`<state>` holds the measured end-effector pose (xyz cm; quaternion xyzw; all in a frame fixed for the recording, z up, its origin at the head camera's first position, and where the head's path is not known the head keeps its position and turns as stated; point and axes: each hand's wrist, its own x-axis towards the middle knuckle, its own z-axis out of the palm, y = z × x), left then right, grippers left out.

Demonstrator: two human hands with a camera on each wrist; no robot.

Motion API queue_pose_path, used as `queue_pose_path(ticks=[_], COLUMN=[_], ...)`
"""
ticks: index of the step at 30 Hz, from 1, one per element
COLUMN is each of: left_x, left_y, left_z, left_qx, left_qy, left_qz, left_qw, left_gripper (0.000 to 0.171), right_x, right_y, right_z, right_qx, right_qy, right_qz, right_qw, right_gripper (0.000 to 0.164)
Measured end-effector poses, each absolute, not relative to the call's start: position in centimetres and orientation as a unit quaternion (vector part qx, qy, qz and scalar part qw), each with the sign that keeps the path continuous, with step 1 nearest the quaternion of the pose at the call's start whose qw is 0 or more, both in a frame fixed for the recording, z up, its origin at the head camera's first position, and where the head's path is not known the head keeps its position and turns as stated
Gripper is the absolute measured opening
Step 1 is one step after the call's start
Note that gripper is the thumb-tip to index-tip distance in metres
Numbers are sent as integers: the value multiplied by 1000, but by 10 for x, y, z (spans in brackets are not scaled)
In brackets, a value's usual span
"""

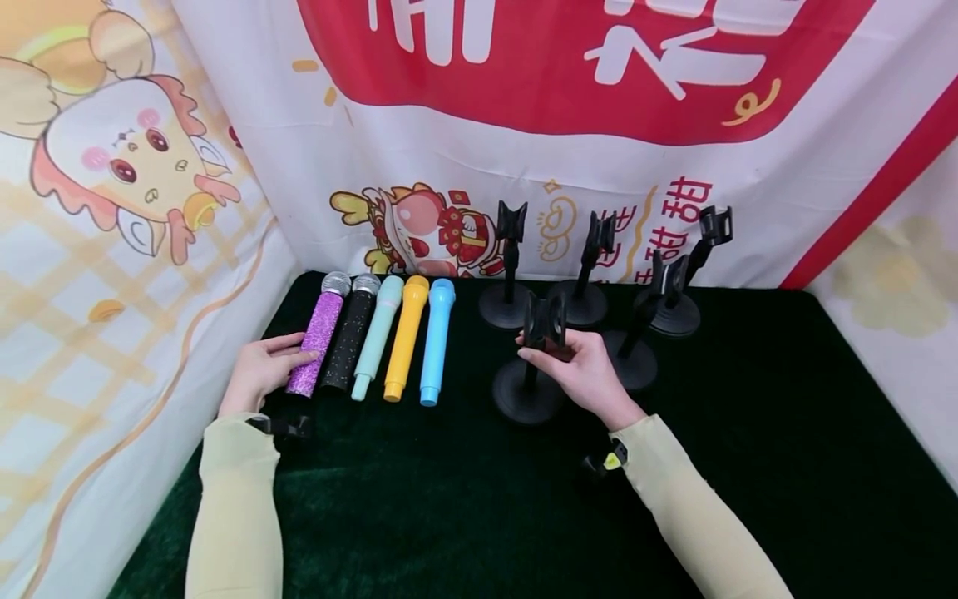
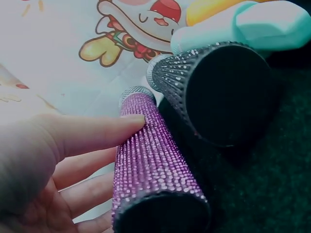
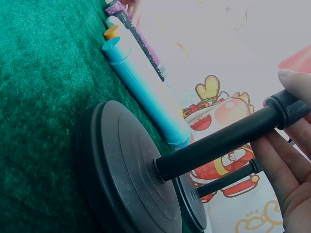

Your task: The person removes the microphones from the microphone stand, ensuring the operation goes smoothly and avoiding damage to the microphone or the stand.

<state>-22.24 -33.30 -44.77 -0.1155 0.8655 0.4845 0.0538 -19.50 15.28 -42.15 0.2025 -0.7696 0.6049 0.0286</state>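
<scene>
A glittery purple microphone [image 1: 320, 337] with a silver mesh head lies leftmost in a row, and my left hand [image 1: 264, 368] holds it. In the left wrist view the thumb presses on its studded body [image 2: 150, 155] while the other fingers lie along its far left side. Beside it lies a black speckled microphone [image 1: 348, 343]. Further right come a mint microphone [image 1: 378, 324], a yellow one [image 1: 407, 337] and a blue one [image 1: 437, 341]. My right hand [image 1: 587, 376] grips the upper stem of a black microphone stand [image 1: 524, 399], just below its empty clip. The stand's round base looks slightly tilted in the right wrist view.
Several more black stands are grouped at the back right: one stand [image 1: 506, 308] behind the held one, another [image 1: 584, 304] beside it, and one [image 1: 632, 366] close to my right hand. Dark green cloth [image 1: 419, 499] covers the table. A printed curtain [image 1: 441, 150] hangs behind.
</scene>
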Motion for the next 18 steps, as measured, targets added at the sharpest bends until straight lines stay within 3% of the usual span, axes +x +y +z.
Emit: queue_pose_path(ticks=[11,18], left_x=[-223,-227], left_y=[-334,-309], left_z=[-448,-423], left_qx=[-103,-136], left_qy=[867,824], left_qz=[483,543], left_qw=[56,-81], left_gripper=[79,67], right_x=[-196,-195], right_y=[153,152], right_z=[-423,-424], right_qx=[204,203], right_qy=[-772,-770], right_qz=[601,604], right_qw=[33,35], right_gripper=[32,27])
